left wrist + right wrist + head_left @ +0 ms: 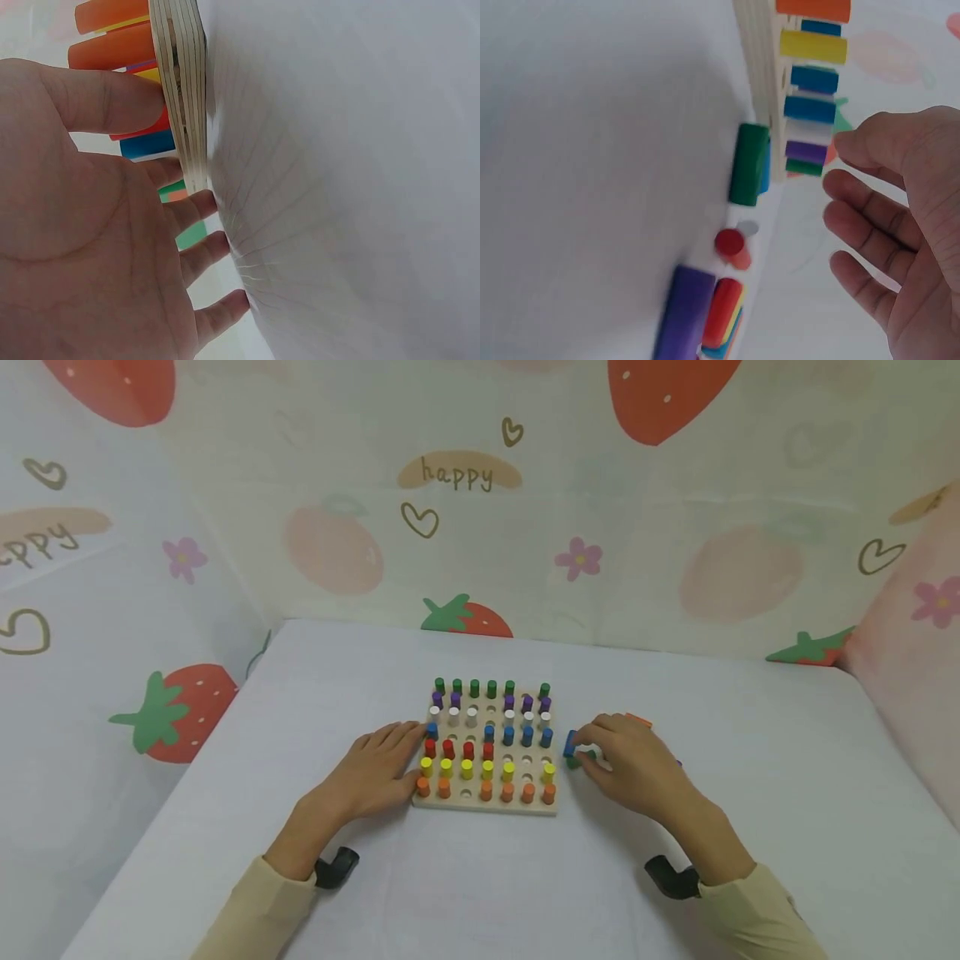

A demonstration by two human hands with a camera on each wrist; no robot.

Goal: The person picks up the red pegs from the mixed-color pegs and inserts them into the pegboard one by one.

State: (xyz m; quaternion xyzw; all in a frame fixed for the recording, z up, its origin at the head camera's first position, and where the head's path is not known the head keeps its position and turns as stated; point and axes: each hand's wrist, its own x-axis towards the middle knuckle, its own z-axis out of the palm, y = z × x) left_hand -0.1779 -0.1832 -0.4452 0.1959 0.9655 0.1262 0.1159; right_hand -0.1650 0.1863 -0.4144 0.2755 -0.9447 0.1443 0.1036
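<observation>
A wooden pegboard (483, 807) lies flat on the table, with rows of green, purple, white, blue, red, yellow and orange pegs standing in it and bare holes among them. My left hand (378, 772) rests at its left side, fingers extended; in the left wrist view the thumb (124, 101) touches the board's edge. Right of the board, my right hand (637, 768) hovers over loose pegs. A blue peg (570, 744) and a green peg (749, 165) lie nearest its fingertips. In the right wrist view nothing sits between its thumb and fingers.
More loose pegs lie under and beyond the right hand: a red peg (732, 246), a purple peg (684, 315), and an orange peg (638, 720). White cloth covers the table (480, 893). Behind it hangs a strawberry-print curtain (480, 552).
</observation>
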